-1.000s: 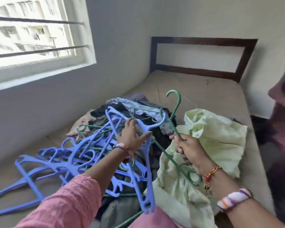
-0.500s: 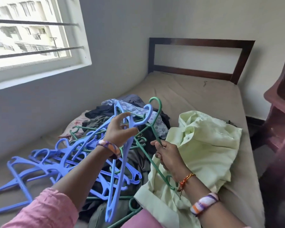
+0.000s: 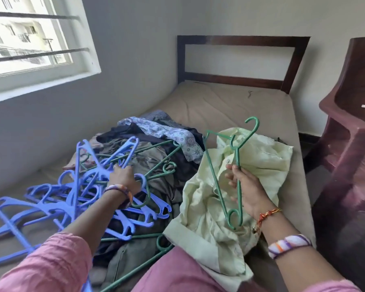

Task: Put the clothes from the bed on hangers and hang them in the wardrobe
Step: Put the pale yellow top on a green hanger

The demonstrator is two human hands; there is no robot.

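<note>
My right hand (image 3: 243, 187) grips a green hanger (image 3: 237, 157) by its neck, hook up, held free above a pale green shirt (image 3: 264, 157) spread on the bed (image 3: 230, 104). My left hand (image 3: 125, 178) rests on a tangle of blue hangers (image 3: 76, 192), fingers closed around one. The blue pile lies over a heap of dark and patterned clothes (image 3: 154, 144) in the middle of the mattress. More green hangers (image 3: 162, 163) are mixed into the heap. No wardrobe is in view.
A dark wooden headboard (image 3: 242, 40) stands at the far end. A maroon plastic chair (image 3: 350, 131) is close on the right of the bed. A wall with a barred window (image 3: 29, 34) runs along the left.
My right hand pulled the green hanger free of the tangle and moved it right, over the pale green shirt. My left hand lowered the blue hanger back onto the pile.
</note>
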